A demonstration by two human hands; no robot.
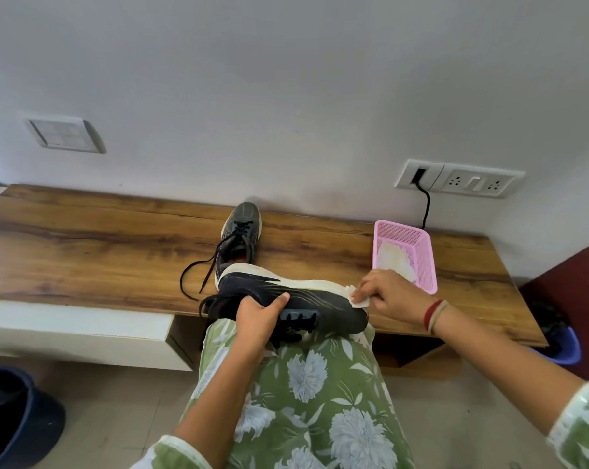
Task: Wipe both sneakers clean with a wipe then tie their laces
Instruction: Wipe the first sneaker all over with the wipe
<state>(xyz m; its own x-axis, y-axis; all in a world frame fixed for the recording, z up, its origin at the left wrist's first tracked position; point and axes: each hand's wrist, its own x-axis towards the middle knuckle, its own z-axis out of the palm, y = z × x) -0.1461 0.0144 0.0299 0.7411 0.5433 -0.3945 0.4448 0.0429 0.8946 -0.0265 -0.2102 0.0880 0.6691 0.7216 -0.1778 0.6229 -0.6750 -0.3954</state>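
A black sneaker (323, 301) with a white sole lies on its side across my knee, toe to the right, laces loose. My left hand (257, 314) grips it at the collar, thumb over the upper. My right hand (386, 292) pinches a white wipe (359, 299) against the toe end of the sole. The second dark sneaker (240, 236) stands upright on the wooden bench (100, 252) behind, toe toward the wall, its black laces (198, 272) untied and trailing left.
A pink plastic basket (418, 238) holding white wipes sits on the bench at the right. A black cable (426, 208) runs from a wall socket (458, 179) behind the basket. A dark bucket (15, 414) stands on the floor lower left, a purple bin (565, 346) at right.
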